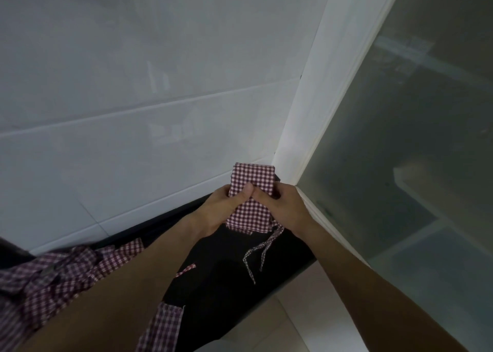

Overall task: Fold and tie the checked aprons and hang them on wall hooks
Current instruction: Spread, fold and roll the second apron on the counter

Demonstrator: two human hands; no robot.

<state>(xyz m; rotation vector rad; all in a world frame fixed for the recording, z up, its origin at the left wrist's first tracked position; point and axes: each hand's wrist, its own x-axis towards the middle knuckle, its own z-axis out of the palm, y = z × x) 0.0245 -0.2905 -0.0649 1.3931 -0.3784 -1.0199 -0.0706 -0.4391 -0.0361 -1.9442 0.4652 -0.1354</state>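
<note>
Nearest the camera, lower left: a loose heap of red-and-white checked aprons bunched on the black counter, partly hidden under the left forearm; one checked panel hangs over the counter's near edge. A short checked strap end lies alone on the bare black surface mid-counter. Pale floor tiles show below the counter's right end. Further out, both hands meet on a folded checked apron, a narrow rectangular bundle held above the far end of the counter. Left hand grips the bundle's left side, thumb laid across the front, fingers wrapped behind. Right hand grips the right side the same way; thumb tips touch at the bundle's middle. Fingers behind the cloth are hidden. Two thin checked ties dangle from the bundle's lower right corner, loose ends trailing toward the counter; can't tell if they touch it. Behind the bundle: white tiled wall, glossy, faint reflections. Bundle top sits just beside the corner where the wall meets a white frame post running up and right. Right of the post, a frosted glass panel with blurred shapes behind it, not identifiable.
</note>
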